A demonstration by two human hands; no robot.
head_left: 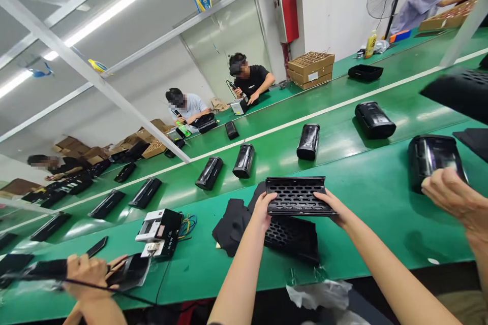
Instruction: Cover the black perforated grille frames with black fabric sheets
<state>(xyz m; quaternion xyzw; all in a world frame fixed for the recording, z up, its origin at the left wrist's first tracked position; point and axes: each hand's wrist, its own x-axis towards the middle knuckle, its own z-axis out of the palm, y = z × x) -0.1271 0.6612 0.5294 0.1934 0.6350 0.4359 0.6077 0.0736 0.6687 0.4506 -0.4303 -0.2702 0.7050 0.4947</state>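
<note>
Between my two hands I hold a black perforated panel (297, 194), its rows of oval slots facing me. My left hand (263, 208) is closed on its left end, thumb over the inner face. At the other end my right hand (335, 207) grips in the same way. Under it on the green bench lies a second black perforated part (295, 238), partly hidden by the held panel. Black cloth-like sheets (231, 226) lie beside it, left of my left forearm.
Glossy black housings (308, 141) stand along the green conveyor (267, 155). A black-and-white device (162, 231) with wires stands left. Co-workers' hands work close by: one pair (89, 274) at left, another hand (452, 193) on a black housing (434, 157) at right. Crumpled plastic (320, 293) lies at the front edge.
</note>
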